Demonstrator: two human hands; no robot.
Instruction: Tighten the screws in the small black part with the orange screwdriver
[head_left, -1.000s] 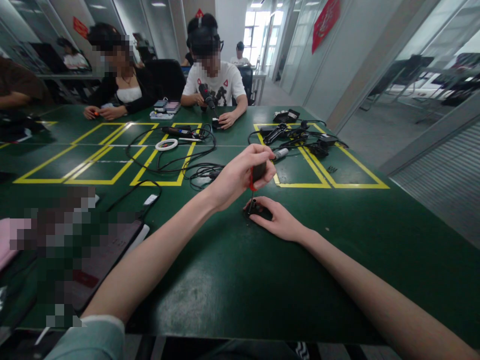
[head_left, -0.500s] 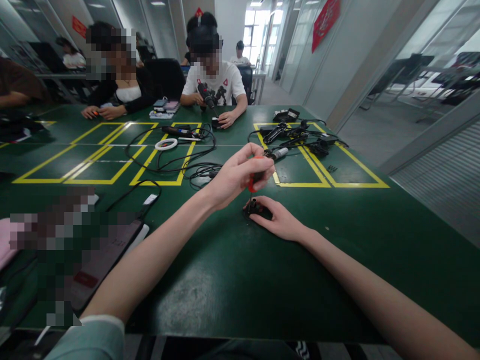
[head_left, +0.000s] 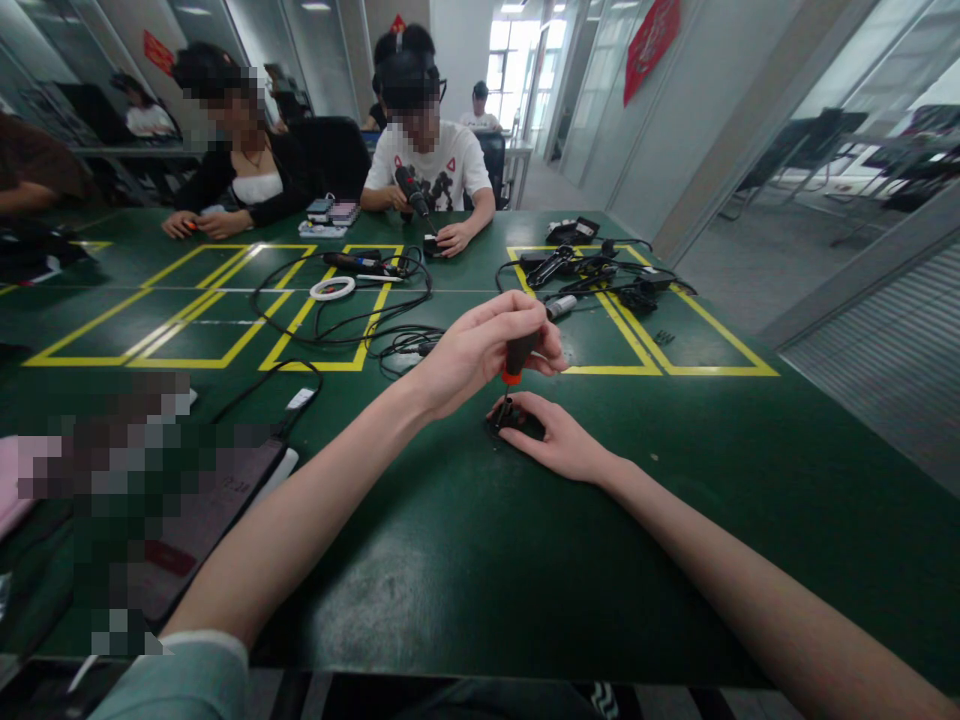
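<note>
My left hand (head_left: 499, 345) is closed around the black and red handle of a screwdriver (head_left: 519, 355). Its thin shaft points down, slightly tilted, with the tip at a small black part (head_left: 498, 416) on the green table (head_left: 480, 560). My right hand (head_left: 551, 435) rests on the table and grips that part between thumb and fingers. A short upright post shows on the part; the rest of it is partly hidden by my fingers, and I cannot tell its kind.
Beyond my hands lie coiled black cables (head_left: 409, 340), a white ring (head_left: 332, 288) and a heap of black devices (head_left: 600, 268). Small dark screws (head_left: 663, 338) lie at the right. A phone (head_left: 217, 510) is at the left. Across the table a person (head_left: 427, 160) holds a power drill (head_left: 412, 190).
My left hand's fingers have shifted around the screwdriver's handle and opened a little, and the handle stands more upright. My right hand and the black part have stayed in place.
</note>
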